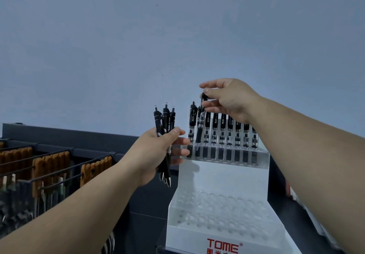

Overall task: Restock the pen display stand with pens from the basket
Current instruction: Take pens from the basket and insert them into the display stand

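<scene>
One black pen [199, 127] hangs nearly upright from the right hand [227, 97], with its tip down at the left end of the top tier of the white display stand [223, 176]. The thumb and fingertips of that hand pinch the pen at its clip end, and the forefinger stretches out above it. A row of matching black pens [230, 129] stands upright in the holes of that far tier, one to the left of the held pen and the others running to the right, partly behind the right wrist.

Just left of the stand, the left hand [158, 151] grips a bundle of pens [165, 119]. Its fingers are curled round the barrels and its thumb is pressed across the front. Three clicker tops rise above the hand, and the metal tips poke out below it.

Lower on the stand, the near tiers [217, 210] show rows of round holes with no pens in them, and red lettering [223, 247] reading TOME marks the front face.

Farther left, dark wire hooks [59, 155] carry brown carded items [51, 166]. A plain grey wall [138, 36] fills the far background.
</scene>
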